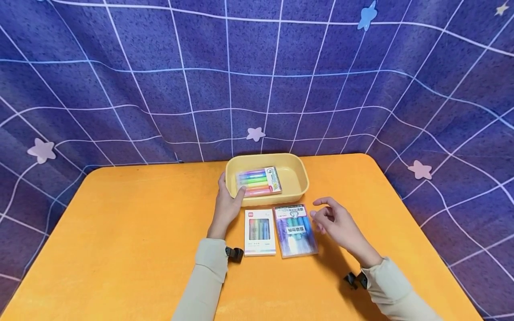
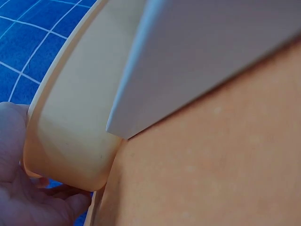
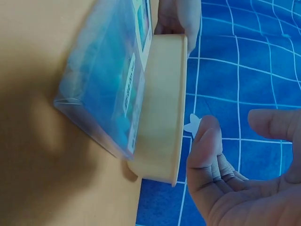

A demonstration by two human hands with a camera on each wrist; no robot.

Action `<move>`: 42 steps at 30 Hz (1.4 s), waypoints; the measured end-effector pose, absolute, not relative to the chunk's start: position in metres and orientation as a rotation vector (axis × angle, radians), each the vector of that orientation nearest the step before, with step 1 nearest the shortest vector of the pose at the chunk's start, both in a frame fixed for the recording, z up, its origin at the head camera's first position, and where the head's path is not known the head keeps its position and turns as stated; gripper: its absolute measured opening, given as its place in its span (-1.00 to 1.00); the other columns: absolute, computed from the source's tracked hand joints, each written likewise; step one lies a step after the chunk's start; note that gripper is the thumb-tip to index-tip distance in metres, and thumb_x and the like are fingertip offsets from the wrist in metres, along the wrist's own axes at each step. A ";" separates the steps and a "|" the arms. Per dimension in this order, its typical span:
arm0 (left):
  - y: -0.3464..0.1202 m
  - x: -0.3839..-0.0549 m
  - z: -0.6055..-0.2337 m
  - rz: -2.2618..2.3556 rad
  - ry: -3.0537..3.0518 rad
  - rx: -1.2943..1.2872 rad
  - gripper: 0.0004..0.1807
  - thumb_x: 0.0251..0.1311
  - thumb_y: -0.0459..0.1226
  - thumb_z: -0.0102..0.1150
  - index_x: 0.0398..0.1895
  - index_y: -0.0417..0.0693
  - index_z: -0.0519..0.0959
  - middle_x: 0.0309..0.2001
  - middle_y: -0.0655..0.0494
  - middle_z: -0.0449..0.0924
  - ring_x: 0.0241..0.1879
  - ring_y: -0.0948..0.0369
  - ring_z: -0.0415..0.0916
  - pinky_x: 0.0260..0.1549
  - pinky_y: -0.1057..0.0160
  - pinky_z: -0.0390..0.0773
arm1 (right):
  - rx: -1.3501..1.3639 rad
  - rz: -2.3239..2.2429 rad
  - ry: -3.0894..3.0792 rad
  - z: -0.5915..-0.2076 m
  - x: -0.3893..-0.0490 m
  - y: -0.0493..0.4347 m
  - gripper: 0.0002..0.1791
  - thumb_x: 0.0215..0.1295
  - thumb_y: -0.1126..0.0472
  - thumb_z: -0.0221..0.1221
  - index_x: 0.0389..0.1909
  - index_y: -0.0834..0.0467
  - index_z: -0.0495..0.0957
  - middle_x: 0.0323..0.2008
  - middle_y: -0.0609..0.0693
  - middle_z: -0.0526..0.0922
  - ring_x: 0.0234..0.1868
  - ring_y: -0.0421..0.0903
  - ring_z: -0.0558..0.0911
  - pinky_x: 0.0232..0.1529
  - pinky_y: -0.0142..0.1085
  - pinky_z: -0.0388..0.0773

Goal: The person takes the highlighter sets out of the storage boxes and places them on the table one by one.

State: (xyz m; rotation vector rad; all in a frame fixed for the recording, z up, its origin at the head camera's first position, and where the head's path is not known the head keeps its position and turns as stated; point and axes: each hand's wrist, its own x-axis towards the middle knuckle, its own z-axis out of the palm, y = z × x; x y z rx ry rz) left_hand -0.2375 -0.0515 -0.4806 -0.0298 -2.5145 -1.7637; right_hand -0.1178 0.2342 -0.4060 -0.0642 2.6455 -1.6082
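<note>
My left hand point(image 1: 227, 206) grips the left end of a yellow plastic basket point(image 1: 296, 179), thumb over the rim. In the left wrist view its fingers reach under the basket's wall point(image 2: 75, 113). Inside the basket, toward the left, lies a clear pack of rainbow-coloured pens point(image 1: 257, 180). In front stand side by side a white box of pens with a window point(image 1: 259, 247) and a clear blue-purple pack of pens point(image 1: 296, 240). My right hand point(image 1: 337, 225) hovers just right of the blue-purple pack, fingers loosely bent, holding nothing; the right wrist view shows thumb and index finger apart.
Everything rests on an orange table point(image 1: 140, 232). A blue gridded curtain point(image 1: 192, 89) with star shapes hangs behind and along the sides; the basket stands close to the table's back edge.
</note>
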 end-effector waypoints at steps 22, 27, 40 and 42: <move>-0.053 -0.239 -0.479 -1.766 -2.512 -0.028 -0.08 0.38 -0.04 0.15 0.63 0.12 -0.16 0.44 -0.21 0.29 0.41 -0.12 0.33 0.46 -0.13 0.26 | -0.117 -1.557 2.742 -0.386 -0.158 0.233 -0.65 0.45 0.19 0.15 0.14 0.29 0.42 -0.35 0.13 0.67 -0.47 -0.16 0.61 -0.39 -0.33 0.58; -0.052 -0.239 -0.479 -1.773 -2.507 -0.033 -0.09 0.38 -0.04 0.16 0.62 0.13 -0.15 0.40 -0.20 0.33 0.39 -0.11 0.36 0.44 -0.11 0.29 | -0.118 -1.552 2.753 -0.384 -0.167 0.232 -0.66 0.45 0.14 0.16 0.11 0.23 0.43 -0.35 0.11 0.67 -0.48 -0.16 0.60 -0.41 -0.33 0.57; -0.053 -0.236 -0.478 -1.749 -2.523 -0.026 -0.06 0.36 -0.07 0.16 0.62 0.04 -0.17 0.44 -0.25 0.30 0.41 -0.16 0.34 0.43 -0.15 0.30 | -0.103 -1.483 2.747 -0.387 -0.188 0.224 -0.64 0.45 0.09 0.14 0.15 0.17 0.44 -0.31 0.14 0.65 -0.43 -0.08 0.61 -0.46 -0.34 0.44; -0.053 -0.236 -0.478 -1.748 -2.523 -0.030 -0.06 0.36 -0.07 0.16 0.62 0.03 -0.16 0.44 -0.26 0.29 0.41 -0.16 0.34 0.43 -0.15 0.29 | -0.112 -1.479 2.744 -0.386 -0.191 0.223 -0.62 0.45 0.09 0.14 0.17 0.19 0.44 -0.29 0.21 0.65 -0.43 -0.08 0.60 -0.46 -0.34 0.45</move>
